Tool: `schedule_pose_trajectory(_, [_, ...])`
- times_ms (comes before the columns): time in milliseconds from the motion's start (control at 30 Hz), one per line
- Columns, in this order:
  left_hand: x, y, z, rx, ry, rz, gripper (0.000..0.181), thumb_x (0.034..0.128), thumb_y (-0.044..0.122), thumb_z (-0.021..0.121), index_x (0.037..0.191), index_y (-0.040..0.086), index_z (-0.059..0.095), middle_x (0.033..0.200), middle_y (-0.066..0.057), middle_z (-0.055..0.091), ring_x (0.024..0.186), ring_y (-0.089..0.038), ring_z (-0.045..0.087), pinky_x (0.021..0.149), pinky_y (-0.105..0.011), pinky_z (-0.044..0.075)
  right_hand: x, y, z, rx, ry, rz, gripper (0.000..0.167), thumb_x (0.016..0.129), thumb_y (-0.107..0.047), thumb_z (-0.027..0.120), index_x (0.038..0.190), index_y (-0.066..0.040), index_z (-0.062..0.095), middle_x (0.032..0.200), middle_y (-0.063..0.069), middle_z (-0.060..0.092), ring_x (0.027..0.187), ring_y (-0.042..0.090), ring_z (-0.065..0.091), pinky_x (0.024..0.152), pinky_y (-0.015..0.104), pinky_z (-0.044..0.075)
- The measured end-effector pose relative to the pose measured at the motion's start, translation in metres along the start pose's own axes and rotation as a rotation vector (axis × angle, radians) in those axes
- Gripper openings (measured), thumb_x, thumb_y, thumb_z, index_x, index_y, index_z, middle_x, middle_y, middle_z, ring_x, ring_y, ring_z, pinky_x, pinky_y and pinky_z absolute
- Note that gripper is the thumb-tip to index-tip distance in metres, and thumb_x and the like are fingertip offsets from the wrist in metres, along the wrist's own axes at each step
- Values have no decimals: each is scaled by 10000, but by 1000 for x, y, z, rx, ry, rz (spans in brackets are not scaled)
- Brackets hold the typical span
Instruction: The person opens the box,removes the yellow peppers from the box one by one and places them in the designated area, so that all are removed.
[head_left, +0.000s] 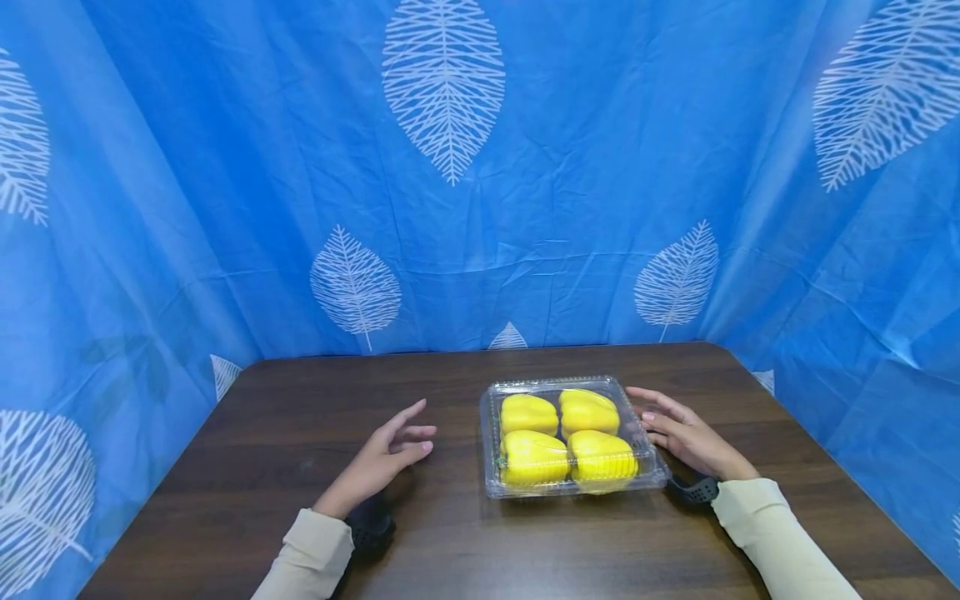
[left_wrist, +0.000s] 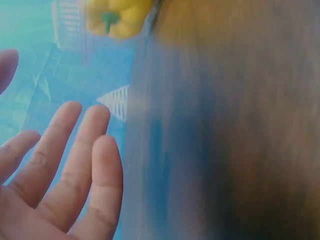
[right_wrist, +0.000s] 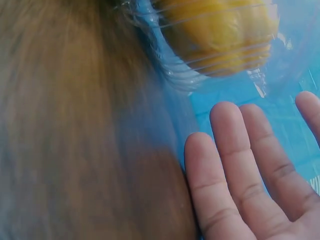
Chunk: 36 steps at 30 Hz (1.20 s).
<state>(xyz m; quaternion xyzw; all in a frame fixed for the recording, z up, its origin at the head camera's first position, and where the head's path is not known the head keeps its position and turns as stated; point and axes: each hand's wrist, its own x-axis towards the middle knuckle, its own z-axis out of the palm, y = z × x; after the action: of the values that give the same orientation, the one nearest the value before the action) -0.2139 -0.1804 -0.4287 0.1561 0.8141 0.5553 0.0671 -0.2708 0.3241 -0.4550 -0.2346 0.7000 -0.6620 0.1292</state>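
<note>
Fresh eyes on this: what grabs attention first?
Four yellow peppers in a clear box, right of centre on the dark table. Then the blue leaf-print curtain behind. The left hand is apart from the box, the right hand close by its right side.

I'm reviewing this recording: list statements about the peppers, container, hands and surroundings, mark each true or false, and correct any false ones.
1. Four yellow peppers are inside the clear container. True.
2. The left hand grips the container. False: it is apart from it and holds nothing.
3. The right hand is beside the container. True.
4. The table is white. False: it is dark brown.
5. The curtain is blue with white leaf patterns. True.
</note>
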Motion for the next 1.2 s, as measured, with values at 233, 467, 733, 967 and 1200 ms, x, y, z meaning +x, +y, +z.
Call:
schedule_pose_trajectory(233, [4,-1,13,-120,-56,-34,720,1110,152,621,1690,-36,239,1476,-303,608,1262,-392,678,976,-460,621,5,5,1,35,-36,-18,474,1161,-79,428,1596,-253,502,1480,-242,498,1268,38,639,1038,231,552])
schedule_pose_trajectory(467, [6,-3,23,-223,-120,-75,747,1122,204,608,1703,-25,198,1478,-319,596,1272,-383,679,1011,-442,610,8,6,1,155,-113,-11,509,1144,-38,418,1553,-317,533,1477,-138,560,1292,106,663,1056,302,566])
schedule_pose_trajectory(733, [15,-4,34,-299,-172,-86,769,1105,218,636,1714,16,213,1463,-277,624,1241,-330,696,1011,-393,609,13,8,0,153,-145,-21,553,1108,-48,449,1553,-369,515,1518,-147,509,1335,103,604,1084,316,550])
schedule_pose_trajectory(967, [17,-2,41,-380,-207,-119,805,1075,159,673,1720,37,208,1400,-205,671,1192,-264,721,995,-369,615,14,12,0,156,-134,1,566,1096,-81,467,1593,-352,472,1547,-215,473,1380,22,536,1105,289,524])
schedule_pose_trajectory(1200, [19,-4,46,-434,-267,-109,924,1015,126,748,1732,64,169,1405,-195,657,1206,-253,722,1004,-356,608,13,12,-2,183,-180,-9,568,1098,-62,455,1552,-402,487,1553,-243,493,1382,19,546,1102,294,529])
